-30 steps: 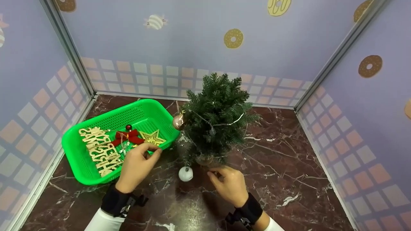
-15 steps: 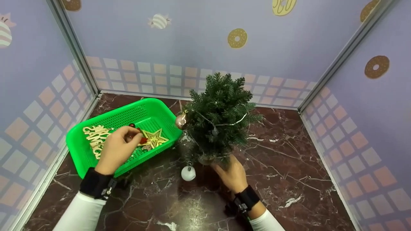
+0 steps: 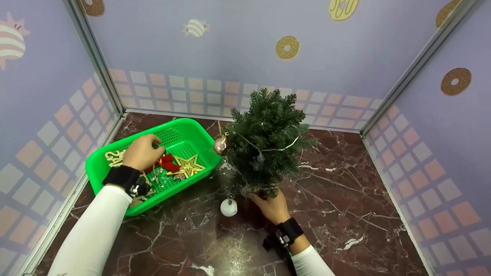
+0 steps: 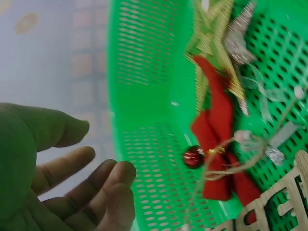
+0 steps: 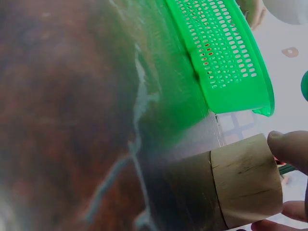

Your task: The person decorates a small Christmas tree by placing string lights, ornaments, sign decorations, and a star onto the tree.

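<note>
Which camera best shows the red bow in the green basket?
The left wrist view: the red bow appears large and almost whole. The head view shows it smaller, partly behind the left hand; the right wrist view shows no clear bow.

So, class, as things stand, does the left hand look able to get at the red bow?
Probably yes: the left hand appears empty and is over the green plastic basket, close to the red bow, though thin twine crosses it.
</note>
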{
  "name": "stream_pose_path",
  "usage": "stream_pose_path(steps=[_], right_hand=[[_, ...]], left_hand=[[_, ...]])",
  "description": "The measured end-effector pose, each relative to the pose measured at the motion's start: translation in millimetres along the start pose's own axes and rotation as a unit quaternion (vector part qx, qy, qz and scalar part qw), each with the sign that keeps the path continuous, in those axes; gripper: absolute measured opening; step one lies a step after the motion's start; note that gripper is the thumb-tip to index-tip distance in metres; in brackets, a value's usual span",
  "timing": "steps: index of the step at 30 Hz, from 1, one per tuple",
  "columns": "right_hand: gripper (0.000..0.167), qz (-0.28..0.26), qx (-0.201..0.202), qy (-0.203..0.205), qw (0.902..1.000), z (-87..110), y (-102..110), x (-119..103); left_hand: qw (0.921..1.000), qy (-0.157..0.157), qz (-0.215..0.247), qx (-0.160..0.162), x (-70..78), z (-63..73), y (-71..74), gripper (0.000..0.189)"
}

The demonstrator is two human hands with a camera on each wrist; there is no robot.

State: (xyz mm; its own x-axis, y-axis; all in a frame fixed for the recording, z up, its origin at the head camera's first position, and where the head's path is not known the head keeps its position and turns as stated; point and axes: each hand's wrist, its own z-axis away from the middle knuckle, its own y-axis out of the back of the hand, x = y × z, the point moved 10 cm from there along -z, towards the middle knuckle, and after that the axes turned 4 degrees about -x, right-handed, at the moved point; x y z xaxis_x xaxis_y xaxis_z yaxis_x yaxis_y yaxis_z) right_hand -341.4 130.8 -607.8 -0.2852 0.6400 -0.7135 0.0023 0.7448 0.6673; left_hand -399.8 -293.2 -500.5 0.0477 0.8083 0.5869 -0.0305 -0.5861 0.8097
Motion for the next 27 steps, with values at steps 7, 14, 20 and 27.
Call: stream_pose_path(steps=[7,14,20,27], right_hand=[[0.05,-0.013,0.014,-0.037,0.9992,-2.2,-2,14],[0.065,-0.004,0.01,-0.003,0.9999,-3.5,-7,9],[0.072,-0.003,0.009,-0.015,0.9998,-1.3,-7,14],[0.061,0.001,0.003,-0.014,0.9999,-3.8,-9,14]], left_hand=[[0.9953,-0.021,-0.048,-0.082,-4.4,-38.0,-35.3,0.046],[0.9856,-0.017,-0.116,-0.122,-16.2,-51.1,-49.3,0.048],[0.9787,-0.02,-0.146,-0.143,-29.9,-52.6,-65.7,0.048],[0.9762,-0.029,-0.181,-0.116,-44.7,-50.8,-73.5,0.035]])
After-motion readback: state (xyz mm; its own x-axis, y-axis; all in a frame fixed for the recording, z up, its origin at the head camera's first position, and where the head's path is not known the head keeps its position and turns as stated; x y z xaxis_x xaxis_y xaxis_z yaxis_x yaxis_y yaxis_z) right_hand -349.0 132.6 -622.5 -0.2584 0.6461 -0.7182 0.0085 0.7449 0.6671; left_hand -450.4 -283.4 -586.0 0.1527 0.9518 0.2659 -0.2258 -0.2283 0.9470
